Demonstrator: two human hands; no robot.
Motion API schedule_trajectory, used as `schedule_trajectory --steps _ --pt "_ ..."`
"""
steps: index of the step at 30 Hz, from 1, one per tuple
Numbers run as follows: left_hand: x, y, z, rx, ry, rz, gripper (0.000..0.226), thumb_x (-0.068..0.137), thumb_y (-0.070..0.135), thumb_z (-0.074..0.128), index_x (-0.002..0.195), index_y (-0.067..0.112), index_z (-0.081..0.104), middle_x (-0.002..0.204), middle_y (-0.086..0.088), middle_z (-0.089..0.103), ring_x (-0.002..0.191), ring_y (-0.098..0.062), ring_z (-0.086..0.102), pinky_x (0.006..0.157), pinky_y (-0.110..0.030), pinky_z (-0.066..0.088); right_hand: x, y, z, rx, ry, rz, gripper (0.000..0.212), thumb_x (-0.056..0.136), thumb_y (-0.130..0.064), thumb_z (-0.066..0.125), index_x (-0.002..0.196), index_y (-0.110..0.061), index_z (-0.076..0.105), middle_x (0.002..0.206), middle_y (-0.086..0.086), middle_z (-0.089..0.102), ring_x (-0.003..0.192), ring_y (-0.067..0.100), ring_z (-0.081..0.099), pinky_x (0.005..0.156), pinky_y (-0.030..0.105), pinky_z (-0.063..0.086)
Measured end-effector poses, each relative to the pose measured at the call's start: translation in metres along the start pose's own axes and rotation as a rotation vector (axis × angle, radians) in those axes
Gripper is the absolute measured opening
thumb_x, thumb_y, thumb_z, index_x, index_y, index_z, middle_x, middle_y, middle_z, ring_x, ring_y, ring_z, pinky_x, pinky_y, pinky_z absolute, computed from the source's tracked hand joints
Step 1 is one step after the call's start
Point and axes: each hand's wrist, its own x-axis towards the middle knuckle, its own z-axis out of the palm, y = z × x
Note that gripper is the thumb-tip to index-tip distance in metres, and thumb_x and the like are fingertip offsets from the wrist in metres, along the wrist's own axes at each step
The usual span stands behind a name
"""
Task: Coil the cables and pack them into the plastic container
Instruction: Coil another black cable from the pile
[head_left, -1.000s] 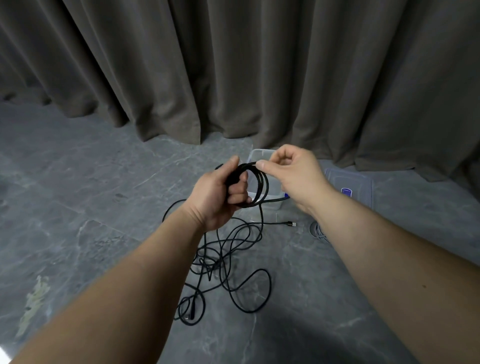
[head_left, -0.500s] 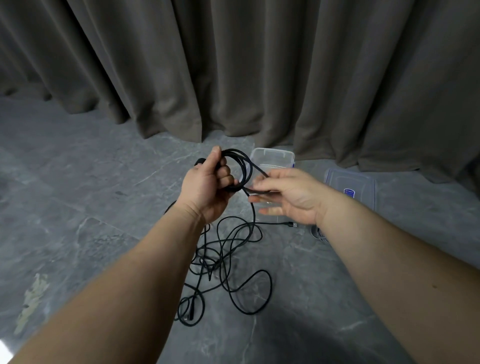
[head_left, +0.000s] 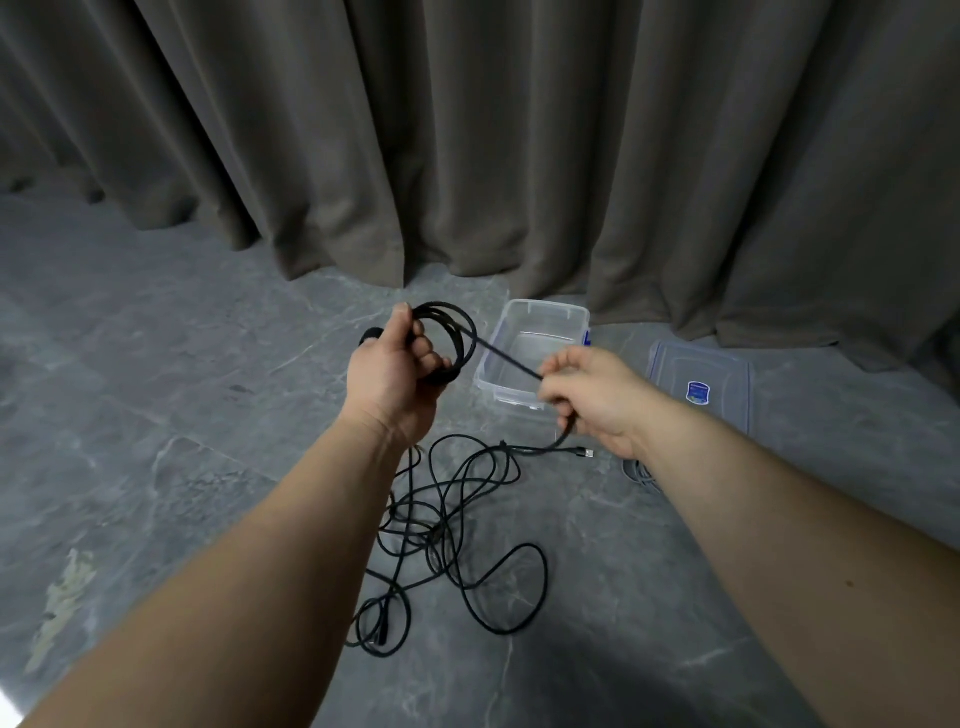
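Left hand (head_left: 389, 379) grips the cable coil (head_left: 451, 343); right hand (head_left: 592, 397) pinches its taut strand.

you see your own two arms, both bare from the lower frame edge up to the wrists, with no sleeve in view. your left hand (head_left: 390, 378) and right hand (head_left: 597, 397) are bare too, without gloves, rings, watch or strap. a small dark mole marks your right forearm (head_left: 779, 551).
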Motion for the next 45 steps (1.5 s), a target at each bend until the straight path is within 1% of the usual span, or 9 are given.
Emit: schedule_trajectory --steps 6,11,16,22,26,29,37,41,45 --pt "0.006 0.006 0.002 -0.120 0.067 0.069 0.036 0.103 0.031 0.044 0.069 0.019 0.043 0.043 0.008 0.030 0.038 -0.008 0.026 0.059 -0.023 0.039 -0.002 0.004 0.004 -0.044 -0.094 0.026 0.017 0.099 -0.019 0.049 0.082 -0.016 0.047 0.062 0.002 0.049 0.062 0.022 0.064 0.070 0.032 0.048" --pt "0.011 0.011 -0.005 -0.190 0.093 0.061 0.038 0.104 0.032 0.042 0.068 0.020 0.041 0.043 0.009 0.029 0.038 -0.008 0.025 0.060 -0.021 0.037 0.001 -0.007 -0.001 0.260 -0.083 -0.066 0.019 0.096 -0.010 0.052 0.078 -0.017 0.050 0.055 -0.003 0.037 0.040 0.008 0.035 0.056 0.031 0.051" --pt "0.013 0.023 -0.010 -0.274 0.140 0.089 0.041 0.104 0.032 0.041 0.065 0.020 0.040 0.043 0.009 0.030 0.037 -0.007 0.027 0.044 -0.017 0.036 -0.005 0.020 -0.005 -0.388 -0.183 -0.021 0.019 0.089 0.002 0.053 0.080 -0.015 0.055 0.066 0.006 0.059 0.054 0.015 0.059 0.058 0.027 0.047" --pt "0.012 0.003 -0.013 -0.120 0.016 0.023 0.037 0.105 0.031 0.036 0.070 0.021 0.038 0.049 0.008 0.029 0.042 -0.007 0.027 0.045 -0.017 0.028 -0.004 0.000 0.001 0.080 -0.034 -0.219 0.016 0.100 -0.015 0.047 0.105 -0.022 0.061 0.056 -0.001 0.051 0.055 0.019 0.061 0.060 0.027 0.053" --pt "0.007 -0.005 -0.009 0.006 -0.102 -0.020 0.035 0.105 0.027 0.034 0.071 0.021 0.037 0.050 0.008 0.030 0.045 -0.008 0.028 0.054 -0.022 0.024 -0.014 -0.014 0.008 0.170 -0.245 -0.195 0.031 0.095 -0.001 0.037 0.111 -0.013 0.062 0.062 0.001 0.053 0.068 0.019 0.057 0.082 0.039 0.051" --pt "0.003 -0.007 -0.005 0.141 -0.143 0.005 0.033 0.104 0.024 0.037 0.072 0.019 0.040 0.052 0.006 0.029 0.047 -0.010 0.029 0.057 -0.027 0.023 -0.014 -0.018 0.010 -0.244 -0.264 -0.326 0.024 0.095 -0.005 0.050 0.101 -0.022 0.067 0.086 -0.001 0.069 0.093 0.014 0.066 0.096 0.033 0.049" --pt "-0.002 -0.011 -0.002 0.316 -0.171 0.050 0.033 0.103 0.023 0.041 0.071 0.023 0.034 0.062 0.000 0.022 0.055 -0.013 0.022 0.056 -0.028 0.020 -0.007 0.002 -0.001 -0.778 0.084 -0.445 0.023 0.098 -0.026 0.050 0.109 -0.023 0.070 0.072 -0.001 0.063 0.065 0.018 0.063 0.064 0.028 0.052" --pt "0.000 -0.013 -0.008 0.305 -0.188 0.024 0.034 0.104 0.024 0.040 0.071 0.023 0.034 0.060 0.002 0.024 0.056 -0.013 0.024 0.059 -0.028 0.022 0.002 0.005 -0.001 -0.313 0.032 -0.217 0.027 0.097 -0.010 0.045 0.113 -0.006 0.068 0.070 0.003 0.054 0.058 0.015 0.043 0.057 0.036 0.043" --pt "-0.002 -0.018 -0.005 0.273 -0.275 -0.047 0.031 0.105 0.023 0.037 0.075 0.015 0.042 0.060 0.002 0.030 0.055 -0.012 0.031 0.065 -0.026 0.029 0.003 -0.005 0.006 -0.163 0.051 -0.288 0.024 0.092 -0.001 0.053 0.076 -0.013 0.067 0.067 -0.001 0.060 0.054 0.003 0.048 0.055 0.017 0.038"
